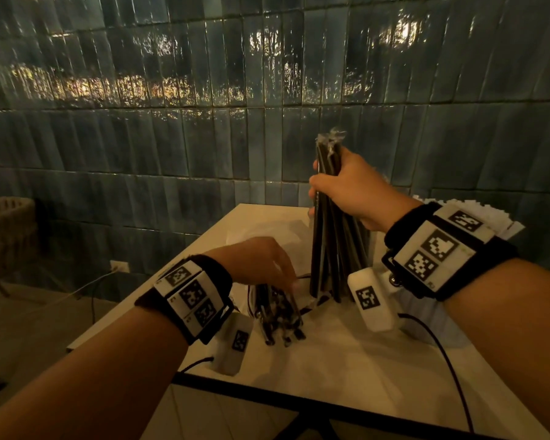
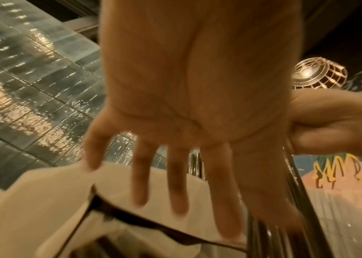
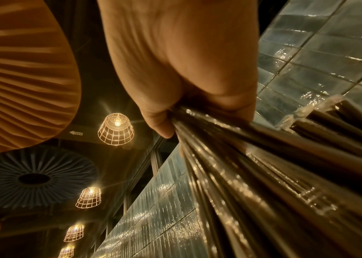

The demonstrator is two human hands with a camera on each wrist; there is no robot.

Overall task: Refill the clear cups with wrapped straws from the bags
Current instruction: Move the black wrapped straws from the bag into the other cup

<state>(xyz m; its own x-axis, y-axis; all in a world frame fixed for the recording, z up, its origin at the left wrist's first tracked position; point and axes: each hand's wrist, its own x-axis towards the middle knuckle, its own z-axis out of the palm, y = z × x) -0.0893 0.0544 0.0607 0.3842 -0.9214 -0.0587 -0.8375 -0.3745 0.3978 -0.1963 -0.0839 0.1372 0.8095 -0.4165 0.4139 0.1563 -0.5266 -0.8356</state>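
Observation:
My right hand (image 1: 340, 188) grips a tall bundle of black wrapped straws (image 1: 327, 249) and holds it upright over the white table (image 1: 346, 360), lower ends near the tabletop. The right wrist view shows the fingers of that hand (image 3: 175, 90) curled round the glossy straws (image 3: 264, 165). My left hand (image 1: 267, 265) hovers with straight, spread fingers (image 2: 175, 183) over a second, lower cluster of black straws (image 1: 280, 315) in front of the bundle. I cannot tell whether clear cups surround either group. In the left wrist view the right hand (image 2: 330, 125) is at the right.
Crumpled clear plastic (image 1: 267, 230) lies on the table behind my left hand. A stack of white paper (image 1: 496, 214) sits at the far right. A tiled wall (image 1: 204, 122) stands close behind, a wicker chair (image 1: 4, 230) at the left. Wrist cables (image 1: 442, 354) trail over the table.

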